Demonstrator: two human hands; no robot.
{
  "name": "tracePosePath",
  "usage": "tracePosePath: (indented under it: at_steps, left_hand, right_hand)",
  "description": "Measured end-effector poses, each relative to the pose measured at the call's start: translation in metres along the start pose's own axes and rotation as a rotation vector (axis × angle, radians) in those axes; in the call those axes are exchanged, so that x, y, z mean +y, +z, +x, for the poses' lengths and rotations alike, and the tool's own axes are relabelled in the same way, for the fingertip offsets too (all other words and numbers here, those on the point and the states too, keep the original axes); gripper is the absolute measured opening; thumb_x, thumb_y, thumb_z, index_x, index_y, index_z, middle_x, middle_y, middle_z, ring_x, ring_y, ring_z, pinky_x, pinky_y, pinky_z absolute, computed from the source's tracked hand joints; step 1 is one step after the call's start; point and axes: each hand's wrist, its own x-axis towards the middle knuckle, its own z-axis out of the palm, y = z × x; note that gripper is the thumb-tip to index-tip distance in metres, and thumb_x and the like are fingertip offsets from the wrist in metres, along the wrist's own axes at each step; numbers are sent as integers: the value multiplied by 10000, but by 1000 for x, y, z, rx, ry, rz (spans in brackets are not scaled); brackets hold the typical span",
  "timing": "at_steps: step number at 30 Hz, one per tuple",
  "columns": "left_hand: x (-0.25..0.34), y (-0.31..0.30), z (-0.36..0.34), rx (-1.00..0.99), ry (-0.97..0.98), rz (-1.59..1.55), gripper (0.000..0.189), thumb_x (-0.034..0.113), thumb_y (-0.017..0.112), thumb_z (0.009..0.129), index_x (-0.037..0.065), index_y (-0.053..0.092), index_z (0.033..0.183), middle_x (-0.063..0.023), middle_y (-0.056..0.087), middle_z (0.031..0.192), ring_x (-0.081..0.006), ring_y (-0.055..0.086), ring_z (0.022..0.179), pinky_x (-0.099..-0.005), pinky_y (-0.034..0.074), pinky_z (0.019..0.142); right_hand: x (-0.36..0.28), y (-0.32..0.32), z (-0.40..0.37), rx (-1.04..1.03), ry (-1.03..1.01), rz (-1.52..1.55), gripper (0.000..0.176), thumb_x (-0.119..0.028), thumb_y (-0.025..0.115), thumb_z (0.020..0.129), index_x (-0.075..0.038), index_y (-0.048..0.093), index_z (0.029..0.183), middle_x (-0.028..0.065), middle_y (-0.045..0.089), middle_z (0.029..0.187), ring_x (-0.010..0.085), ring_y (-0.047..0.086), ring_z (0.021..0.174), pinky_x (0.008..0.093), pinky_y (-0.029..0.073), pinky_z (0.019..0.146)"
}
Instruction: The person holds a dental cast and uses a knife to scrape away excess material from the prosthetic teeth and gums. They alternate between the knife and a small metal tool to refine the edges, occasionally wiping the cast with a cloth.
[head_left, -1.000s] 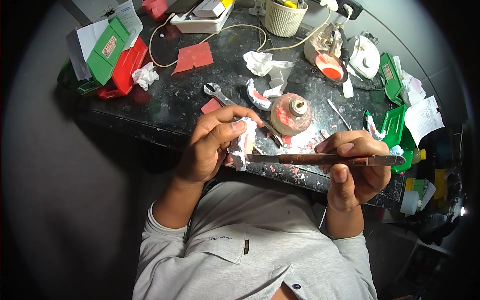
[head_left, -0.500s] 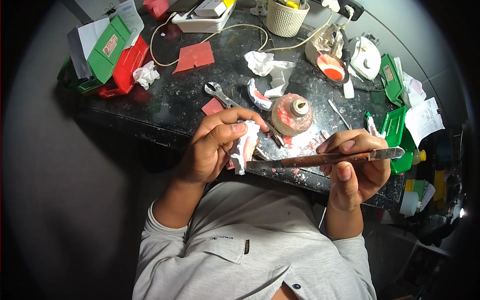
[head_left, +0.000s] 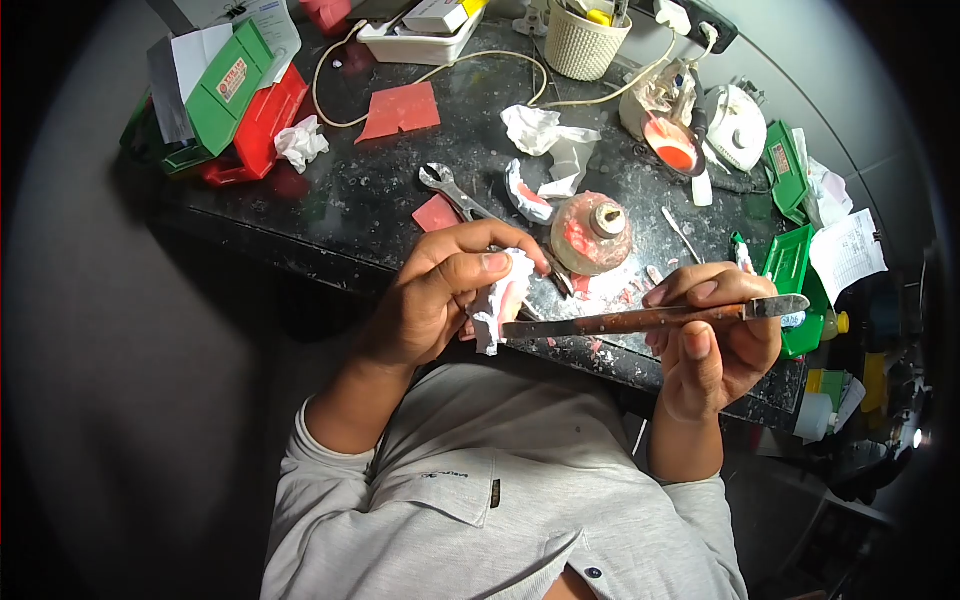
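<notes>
White and pink, the molded piece (head_left: 499, 299) sits near the bench's near edge, clamped between the left hand's (head_left: 425, 300) thumb and fingers. At right, the right hand's (head_left: 715, 335) fingers pinch the wooden-handled knife (head_left: 640, 320), its blade tip at the piece. Farther stands the wax-spattered burner (head_left: 591, 235).

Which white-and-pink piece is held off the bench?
The piece in the left hand, at the tip of the knife; another piece lies beside the round jar.
</notes>
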Motion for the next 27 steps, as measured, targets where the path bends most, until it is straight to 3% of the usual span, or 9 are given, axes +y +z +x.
tracePosePath:
  at_steps: [3, 7, 9, 12, 22, 27]
  left_hand:
    - [6, 2, -1, 1, -1, 72, 492, 304, 562, 895, -121, 615, 1137, -121, 652, 797, -100, 606, 619, -218, 526, 599]
    - [5, 2, 0, 10, 27, 141, 455, 278, 564, 899, -119, 632, 1112, -109, 679, 762, -89, 608, 523, -191, 499, 540]
    - [3, 3, 0, 26, 40, 143, 442, 269, 563, 904, -115, 635, 1110, -103, 678, 750, -86, 611, 532, -191, 490, 531]
    - [4, 3, 0, 41, 55, 160, 422, 258, 562, 912, -109, 638, 1107, -99, 683, 745, -83, 617, 541, -188, 479, 519]
    - [5, 5, 1, 42, 37, 172, 407, 258, 563, 916, -97, 643, 1099, -102, 695, 766, -88, 638, 562, -191, 492, 526]
    - [0, 5, 1, 64, 41, 161, 402, 255, 565, 916, -94, 645, 1096, -102, 689, 767, -88, 633, 561, -190, 490, 527]
  right_hand:
    - [4, 4, -4, 89, -44, -31, 309, -154, 662, 979, 91, 503, 1080, 227, 593, 847, 137, 538, 524, 225, 461, 439]
    - [3, 1, -3, 55, -33, -45, 303, -145, 664, 977, 96, 511, 1077, 222, 593, 850, 138, 540, 522, 226, 457, 437]
    - [1, 0, -5, 93, 25, 73, 321, 35, 675, 912, 151, 495, 1152, 219, 620, 935, 292, 689, 817, 373, 613, 701]
    - [3, -5, -6, 5, -11, 57, 328, 41, 677, 912, 151, 492, 1159, 226, 625, 945, 289, 692, 822, 368, 612, 703]
    - [5, -5, -6, -12, -83, -35, 396, 56, 687, 905, 154, 455, 1210, 246, 634, 955, 258, 685, 804, 337, 604, 647]
    - [6, -9, -6, -56, -96, -138, 557, 68, 682, 898, 97, 405, 1380, 244, 643, 955, 243, 684, 788, 325, 606, 635]
